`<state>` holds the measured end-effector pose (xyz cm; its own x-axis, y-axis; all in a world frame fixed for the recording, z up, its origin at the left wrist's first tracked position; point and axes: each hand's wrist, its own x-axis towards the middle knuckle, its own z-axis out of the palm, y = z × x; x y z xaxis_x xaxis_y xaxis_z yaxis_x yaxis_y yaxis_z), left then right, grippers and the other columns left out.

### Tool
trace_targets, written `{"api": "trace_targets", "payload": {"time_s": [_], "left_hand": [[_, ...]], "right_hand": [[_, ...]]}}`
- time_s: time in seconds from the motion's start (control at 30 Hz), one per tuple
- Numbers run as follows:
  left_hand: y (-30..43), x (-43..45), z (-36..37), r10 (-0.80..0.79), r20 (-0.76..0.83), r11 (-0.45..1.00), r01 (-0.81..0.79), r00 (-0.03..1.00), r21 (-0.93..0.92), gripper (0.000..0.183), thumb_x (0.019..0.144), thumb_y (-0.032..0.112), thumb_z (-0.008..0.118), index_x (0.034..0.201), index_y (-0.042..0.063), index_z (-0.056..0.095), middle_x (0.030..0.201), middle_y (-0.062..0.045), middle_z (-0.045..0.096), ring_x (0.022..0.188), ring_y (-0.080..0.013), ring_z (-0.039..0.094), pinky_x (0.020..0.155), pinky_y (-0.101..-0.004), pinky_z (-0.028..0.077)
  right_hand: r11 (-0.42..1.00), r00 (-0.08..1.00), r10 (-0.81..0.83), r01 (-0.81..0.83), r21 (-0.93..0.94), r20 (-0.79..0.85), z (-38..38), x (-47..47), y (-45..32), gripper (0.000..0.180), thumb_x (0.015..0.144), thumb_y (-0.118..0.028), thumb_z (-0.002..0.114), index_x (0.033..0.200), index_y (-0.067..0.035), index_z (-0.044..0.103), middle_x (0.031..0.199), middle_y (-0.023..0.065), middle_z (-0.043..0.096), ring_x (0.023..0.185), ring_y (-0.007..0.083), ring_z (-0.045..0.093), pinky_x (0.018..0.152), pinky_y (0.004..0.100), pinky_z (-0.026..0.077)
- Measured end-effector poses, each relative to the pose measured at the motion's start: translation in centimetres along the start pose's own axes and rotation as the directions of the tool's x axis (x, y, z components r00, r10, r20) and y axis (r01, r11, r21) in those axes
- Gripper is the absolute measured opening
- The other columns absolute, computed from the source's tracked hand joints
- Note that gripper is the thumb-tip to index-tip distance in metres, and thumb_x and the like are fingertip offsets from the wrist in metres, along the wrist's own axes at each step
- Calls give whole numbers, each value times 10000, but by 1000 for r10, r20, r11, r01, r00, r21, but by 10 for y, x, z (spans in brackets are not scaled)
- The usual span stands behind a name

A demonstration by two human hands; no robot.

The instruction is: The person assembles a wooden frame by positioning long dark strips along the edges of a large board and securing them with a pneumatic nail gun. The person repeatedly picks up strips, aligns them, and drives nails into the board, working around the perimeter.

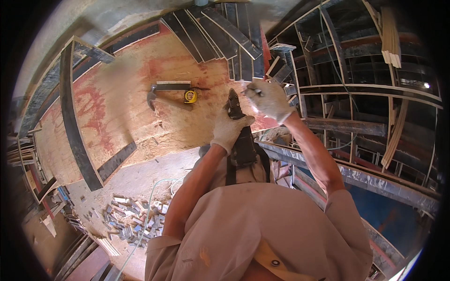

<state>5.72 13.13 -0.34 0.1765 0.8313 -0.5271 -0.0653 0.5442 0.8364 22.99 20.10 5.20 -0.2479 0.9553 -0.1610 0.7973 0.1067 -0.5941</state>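
Note:
My left hand [230, 128], in a pale work glove, is closed around a black tool [244, 140], which looks like a pneumatic nail gun, held upright in front of my waist. To the right of the tool's upper end is my gloved right hand [268, 98], its fingers curled about something small and partly blurred that I cannot identify. On the wooden worktable [140, 126], left of my hands, lie a claw hammer [152, 96], a yellow tape measure [190, 96] and a short dark strip [173, 85] with a pale edge.
Dark boards [211, 35] are stacked at the table's back. A dark plywood frame [75, 116] stands at the left. Wood offcuts [135, 217] litter the floor beside a thin green hose [146, 217]. Framed panels [337, 87] stand at the right, with a long beam [372, 182] below them.

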Motion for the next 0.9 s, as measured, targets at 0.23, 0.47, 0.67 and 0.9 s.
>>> {"api": "trace_targets", "payload": {"time_s": [0.23, 0.47, 0.67, 0.9], "left_hand": [[-9, -10, 23, 76, -76, 964, -54, 994, 260, 926, 646, 311, 911, 1413, -2, 496, 1220, -218, 687, 1117, -331, 680, 953, -397, 528], [-25, 9, 19, 124, -128, 978, -100, 984, 184, 794, 662, 281, 905, 1313, -12, 556, 1055, -120, 676, 923, -238, 649, 814, -359, 540], [-16, 9, 21, 68, -167, 984, -38, 984, 176, 786, 658, 299, 899, 1299, -16, 570, 1089, -166, 692, 998, -299, 665, 879, -382, 530], [2, 0, 18, 46, -165, 993, -28, 985, 112, 708, 691, 297, 897, 1247, -25, 598, 995, -85, 692, 870, -193, 666, 780, -329, 553]], "right_hand": [[984, 999, -37, 30, -175, -36, 13, -4, -3, 262, 936, -320, 662, 958, -60, 687, 861, 163, 714, 839, 374, 696, 721, 468, 527], [994, 995, 29, -37, 98, 91, 4, -1, 11, 313, 919, -315, 706, 1045, -28, 706, 892, 158, 729, 822, 295, 719, 757, 393, 550], [851, 866, 253, 13, -525, 432, -54, -16, 66, 297, 911, -320, 711, 923, -27, 752, 801, 151, 734, 705, 286, 702, 679, 405, 550], [677, 404, 647, -694, -245, 647, -80, -125, 122, 121, 817, -47, 800, 921, -3, 758, 680, 78, 679, 556, 122, 572, 462, 276, 425]]}}
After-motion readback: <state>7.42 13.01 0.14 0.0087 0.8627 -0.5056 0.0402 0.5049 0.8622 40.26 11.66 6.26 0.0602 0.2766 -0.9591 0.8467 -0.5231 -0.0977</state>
